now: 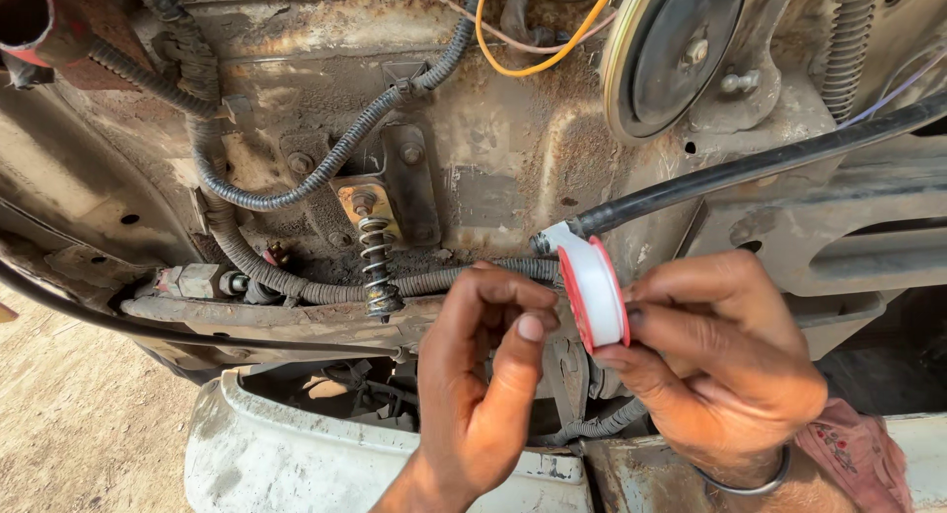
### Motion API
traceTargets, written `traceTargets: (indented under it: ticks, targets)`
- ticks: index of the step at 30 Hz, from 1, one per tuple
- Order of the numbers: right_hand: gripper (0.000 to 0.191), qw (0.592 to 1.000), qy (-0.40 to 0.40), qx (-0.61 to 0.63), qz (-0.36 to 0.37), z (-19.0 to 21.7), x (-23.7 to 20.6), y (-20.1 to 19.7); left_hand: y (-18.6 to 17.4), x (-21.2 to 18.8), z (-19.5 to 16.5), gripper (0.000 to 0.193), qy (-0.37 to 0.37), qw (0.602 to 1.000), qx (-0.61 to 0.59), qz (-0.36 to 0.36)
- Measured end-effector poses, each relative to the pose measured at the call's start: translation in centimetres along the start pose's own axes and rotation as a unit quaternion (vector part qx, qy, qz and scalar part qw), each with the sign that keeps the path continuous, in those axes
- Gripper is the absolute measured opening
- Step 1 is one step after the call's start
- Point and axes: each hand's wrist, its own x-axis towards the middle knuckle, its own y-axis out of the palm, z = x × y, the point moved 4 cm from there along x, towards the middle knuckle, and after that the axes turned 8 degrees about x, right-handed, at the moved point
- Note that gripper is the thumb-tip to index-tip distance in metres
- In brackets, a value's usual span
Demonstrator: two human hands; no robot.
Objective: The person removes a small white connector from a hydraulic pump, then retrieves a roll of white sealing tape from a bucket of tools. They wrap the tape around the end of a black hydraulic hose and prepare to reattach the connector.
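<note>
Head view: right hand is pinching the tape roll beside the hose end; left hand, half-curled and empty, is hovering beside the roll. Roll looks light, tape thin, tearable; best gripped by its rims.

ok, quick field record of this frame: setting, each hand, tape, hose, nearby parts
setting: rusty vehicle body panel, front bumper below
right hand: holds a red spool of white thread-seal tape by its sides
left hand: fingertips bent toward the spool; touching it or not, cannot tell
tape: strip runs up to the metal end fitting of the black hose
nearby: coil spring, corrugated wire conduit, round horn, orange wire
wrist: metal bangle on the right
</note>
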Motion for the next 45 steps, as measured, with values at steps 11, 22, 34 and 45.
traceTargets:
  ticks: [11, 22, 34, 45]
  targets:
    - [0.031, 0.990, -0.096, 0.052, 0.094, -1.0, -0.7, 1.0, 0.4, 0.4, 1.1, 0.018, -0.024, 0.992, -0.103, 0.076]
    - [0.020, 0.970, 0.171, 0.171, -0.004, -1.5, -3.9, 1.3, 0.7, 1.5, -0.2, 0.018, 0.179, 0.954, 0.242, -0.010]
    - [0.012, 0.966, 0.236, 0.109, -0.006, -2.0, -2.7, 1.7, 0.1, 1.6, 1.2, 0.016, 0.203, 0.957, 0.200, -0.063]
    - [0.013, 0.967, 0.240, 0.086, -0.013, -2.6, -3.0, 1.3, 0.4, 3.3, 1.6, 0.030, -0.050, 0.981, 0.172, 0.073]
